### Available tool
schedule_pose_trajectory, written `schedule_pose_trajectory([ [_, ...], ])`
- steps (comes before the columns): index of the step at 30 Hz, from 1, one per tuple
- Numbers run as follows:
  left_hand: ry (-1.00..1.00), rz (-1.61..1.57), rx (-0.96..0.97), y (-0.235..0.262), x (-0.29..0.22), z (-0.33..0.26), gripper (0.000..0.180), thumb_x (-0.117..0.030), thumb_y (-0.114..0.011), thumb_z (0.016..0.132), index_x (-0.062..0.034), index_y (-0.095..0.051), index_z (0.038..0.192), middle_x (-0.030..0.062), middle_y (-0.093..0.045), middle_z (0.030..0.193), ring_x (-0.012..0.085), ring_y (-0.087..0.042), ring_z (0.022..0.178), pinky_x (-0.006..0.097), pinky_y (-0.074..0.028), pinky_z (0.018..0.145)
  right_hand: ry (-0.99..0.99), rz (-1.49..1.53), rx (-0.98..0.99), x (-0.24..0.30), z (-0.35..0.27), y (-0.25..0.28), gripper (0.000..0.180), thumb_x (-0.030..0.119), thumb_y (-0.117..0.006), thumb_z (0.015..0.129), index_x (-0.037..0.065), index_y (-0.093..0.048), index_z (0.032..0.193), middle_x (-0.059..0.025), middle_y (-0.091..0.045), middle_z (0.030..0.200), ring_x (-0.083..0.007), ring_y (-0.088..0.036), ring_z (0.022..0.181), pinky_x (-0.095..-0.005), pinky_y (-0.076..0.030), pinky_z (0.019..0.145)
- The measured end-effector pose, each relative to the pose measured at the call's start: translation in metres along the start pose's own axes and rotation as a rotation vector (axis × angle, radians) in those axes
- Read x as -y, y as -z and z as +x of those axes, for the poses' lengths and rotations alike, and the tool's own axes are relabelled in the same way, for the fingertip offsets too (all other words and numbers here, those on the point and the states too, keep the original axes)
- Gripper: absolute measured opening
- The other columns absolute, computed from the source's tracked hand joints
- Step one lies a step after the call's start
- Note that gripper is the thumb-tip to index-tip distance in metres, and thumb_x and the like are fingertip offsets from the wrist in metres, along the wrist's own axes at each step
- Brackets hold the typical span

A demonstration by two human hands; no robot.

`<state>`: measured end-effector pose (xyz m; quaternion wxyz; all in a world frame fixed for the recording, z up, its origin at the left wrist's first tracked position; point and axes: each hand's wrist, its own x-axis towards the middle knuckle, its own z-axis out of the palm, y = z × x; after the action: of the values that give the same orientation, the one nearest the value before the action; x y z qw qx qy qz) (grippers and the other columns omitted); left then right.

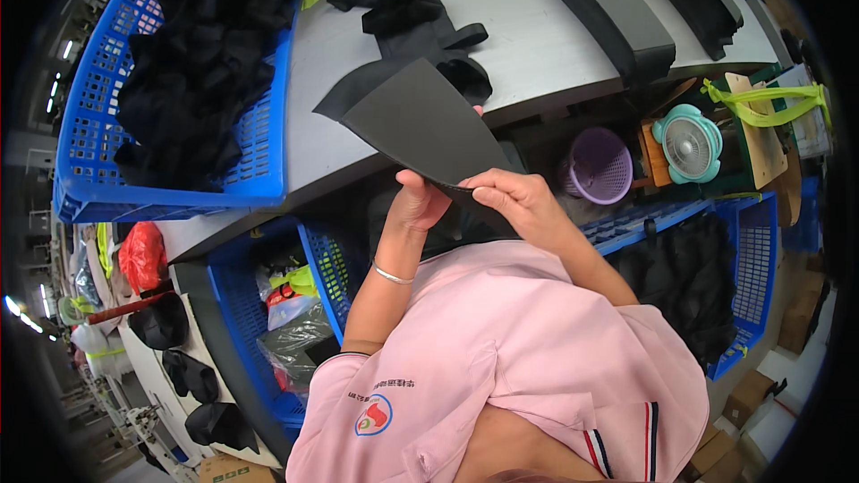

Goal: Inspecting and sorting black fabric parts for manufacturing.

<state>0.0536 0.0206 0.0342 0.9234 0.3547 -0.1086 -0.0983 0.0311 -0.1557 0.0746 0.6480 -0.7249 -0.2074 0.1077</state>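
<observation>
A flat, dark grey sheet [420, 121], curved along its edges and perhaps foam-backed fabric, is held up in front of me between both hands. My left hand [419, 204] supports it from below, thumb by the near edge; most of its fingers are hidden, and a fingertip shows past the far right edge. With thumb and fingers, my right hand [519, 201] pinches the near right corner. Black fabric [353, 89] shows beyond the sheet's left end; whether it is joined to it I cannot tell. Just past it, a crumpled black strapped fabric piece [403, 13] lies on the table.
Two stacks of grey-topped black panels [617, 18] [702, 0] rest on the grey table [514, 72]. A blue crate [179, 201] of black fabric stands at the left. Below are more blue crates [756, 277], a purple basket [598, 165] and a teal fan [687, 145].
</observation>
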Motion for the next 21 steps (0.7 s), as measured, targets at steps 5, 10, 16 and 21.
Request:
schedule_pose_trajectory([
  [5,-0.025,-0.107,-0.087,0.003,-0.014,-0.015,0.087,-0.04,-0.085,0.078,-0.0076,-0.043,0.147,0.0123,-0.055,0.14,0.0239,-0.054,0.128,0.04,-0.046,0.108,-0.075,-0.153,-0.125,0.005,-0.005,-0.01,0.016,0.014,-0.068,0.094,-0.001,-0.067,0.096,-0.0072,-0.066,0.08,-0.015,-0.062,0.072,-0.028,-0.047,0.062],
  [10,-0.003,-0.252,-0.38,0.016,-0.015,-0.029,0.051,-0.014,-0.08,0.082,-0.0044,-0.058,0.127,0.0123,-0.067,0.113,0.0218,-0.064,0.108,0.038,-0.053,0.098,0.148,-0.421,-0.274,0.0,0.002,-0.03,0.009,0.004,-0.072,0.085,0.002,-0.064,0.083,-0.0079,-0.063,0.083,-0.0249,-0.061,0.071,-0.0338,-0.047,0.06],
  [16,-0.041,-0.163,-0.429,0.033,-0.019,-0.033,0.036,-0.014,-0.079,0.084,-0.003,-0.062,0.114,0.0108,-0.069,0.105,0.0196,-0.065,0.101,0.037,-0.053,0.095,0.396,-0.807,-0.402,0.005,0.021,-0.046,0.034,0.011,-0.069,0.09,0.005,-0.06,0.122,-0.0143,-0.065,0.095,-0.0308,-0.065,0.08,-0.0354,-0.05,0.073],
  [21,-0.093,0.024,-0.322,0.014,-0.027,-0.019,0.045,-0.025,-0.071,0.093,0.0029,-0.059,0.126,0.0119,-0.065,0.123,0.0206,-0.062,0.105,0.037,-0.047,0.1,-0.247,-0.211,-0.052,0.003,0.005,-0.036,0.044,0.014,-0.059,0.098,0.002,-0.049,0.14,-0.0178,-0.068,0.117,-0.0281,-0.067,0.104,-0.0322,-0.051,0.089],
])
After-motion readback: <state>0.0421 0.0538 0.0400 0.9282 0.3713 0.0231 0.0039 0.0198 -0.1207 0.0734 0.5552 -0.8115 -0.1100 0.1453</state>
